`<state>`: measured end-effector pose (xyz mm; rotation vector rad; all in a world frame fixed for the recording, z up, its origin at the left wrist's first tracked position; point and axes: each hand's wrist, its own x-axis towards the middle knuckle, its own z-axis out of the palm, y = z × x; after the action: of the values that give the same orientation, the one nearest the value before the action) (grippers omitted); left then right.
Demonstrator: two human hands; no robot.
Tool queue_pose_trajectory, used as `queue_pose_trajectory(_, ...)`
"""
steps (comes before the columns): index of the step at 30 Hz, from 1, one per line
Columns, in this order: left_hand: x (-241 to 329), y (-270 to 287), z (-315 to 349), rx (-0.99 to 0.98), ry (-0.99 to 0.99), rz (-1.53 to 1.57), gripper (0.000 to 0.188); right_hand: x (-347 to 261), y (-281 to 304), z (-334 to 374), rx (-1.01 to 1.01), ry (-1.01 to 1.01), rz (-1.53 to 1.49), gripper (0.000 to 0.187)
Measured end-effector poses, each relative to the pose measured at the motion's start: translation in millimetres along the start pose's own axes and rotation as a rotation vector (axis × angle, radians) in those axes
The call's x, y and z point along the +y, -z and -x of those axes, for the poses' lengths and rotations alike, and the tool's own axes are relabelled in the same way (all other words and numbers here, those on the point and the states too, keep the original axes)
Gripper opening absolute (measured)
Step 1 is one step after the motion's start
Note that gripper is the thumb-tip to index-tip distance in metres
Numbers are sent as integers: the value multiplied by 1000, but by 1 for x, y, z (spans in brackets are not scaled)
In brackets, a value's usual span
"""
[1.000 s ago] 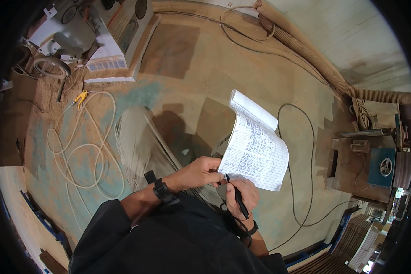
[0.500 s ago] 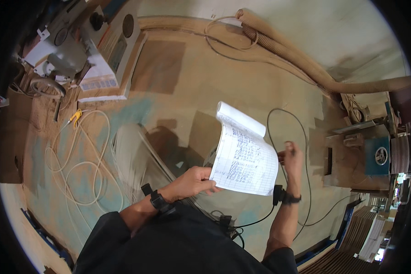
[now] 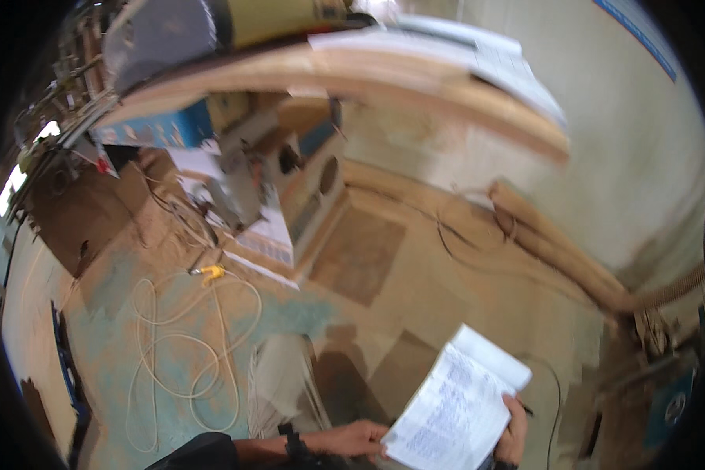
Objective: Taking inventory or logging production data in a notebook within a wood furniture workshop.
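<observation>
A notebook (image 3: 454, 403) with handwriting-covered ruled pages, its top leaves folded or rolled back, is held low at the bottom of the view. My left hand (image 3: 360, 439) pinches its lower left corner. At the right edge my right hand (image 3: 513, 435) is closed on the notebook, fingers over the page's side. A small dark thing, perhaps a pen, sticks out beside those fingers; blur hides what it is. Dark bands circle my wrists.
Ahead, a wooden tabletop (image 3: 517, 125) bears papers (image 3: 493, 59). A white-grey machine (image 3: 247, 192) stands beneath, left of centre. A pale hose (image 3: 192, 337) with a yellow nozzle (image 3: 211, 271) lies coiled on the dusty floor. A thick ribbed duct (image 3: 560, 254) runs along the wall.
The view has swung up and left, bringing the tabletop in. My right hand, apart from the notebook before, now grips its right edge. The notebook sits lower in the view.
</observation>
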<state>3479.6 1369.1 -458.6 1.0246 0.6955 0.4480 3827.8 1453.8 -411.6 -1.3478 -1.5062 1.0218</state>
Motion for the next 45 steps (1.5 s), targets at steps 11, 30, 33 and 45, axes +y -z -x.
queue_pose_trajectory(11, 245, -60, 64, 88, -8, -126, 32, -290, 50, -31, 295, -270, -368, 41)
queue_pose_trajectory(30, 456, -78, 212, 467, 200, 305, 34, -501, 15, -173, 142, -607, -839, 46)
queue_pose_trajectory(33, 468, -52, 233, 437, 232, 247, 35, -507, -12, -174, 90, -646, -881, 45)
queue_pose_trajectory(45, 480, -12, 259, 353, 274, 213, 35, -511, -37, -159, 103, -696, -909, 50)
